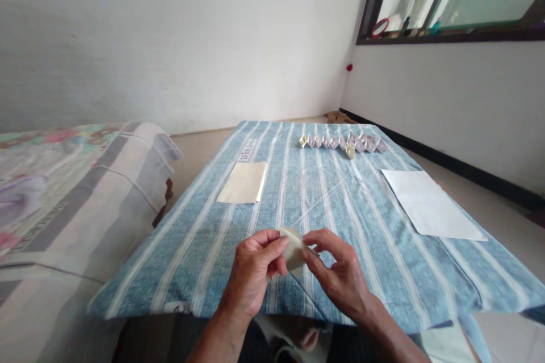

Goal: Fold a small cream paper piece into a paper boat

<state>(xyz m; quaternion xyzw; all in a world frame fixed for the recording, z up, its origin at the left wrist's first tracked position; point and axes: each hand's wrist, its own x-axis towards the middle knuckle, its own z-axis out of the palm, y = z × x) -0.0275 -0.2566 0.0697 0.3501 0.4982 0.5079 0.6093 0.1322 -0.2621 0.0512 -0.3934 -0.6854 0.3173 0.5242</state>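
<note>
Paper piece (292, 247), cream, folded, pinched in the air between left hand (251, 272) and right hand (340, 275). Both grips nearly closed on it, fingertips at its edges. Sits above near edge of striped blue cloth (366, 221). Far on cloth: zigzag paper chain (343, 143). Left: cream paper sheet (243, 182). Right: white paper sheet (430, 204).

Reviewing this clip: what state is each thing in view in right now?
Left hand, pinching the folded cream paper from the left
Right hand, fingertips pinching it from the right
Folded cream paper, folded, held above the cloth
Cream paper sheet, lying flat on the cloth
White paper sheet, lying flat on the cloth
Folded paper chain, laid out in a zigzag row
Blue striped cloth, spread out
</note>
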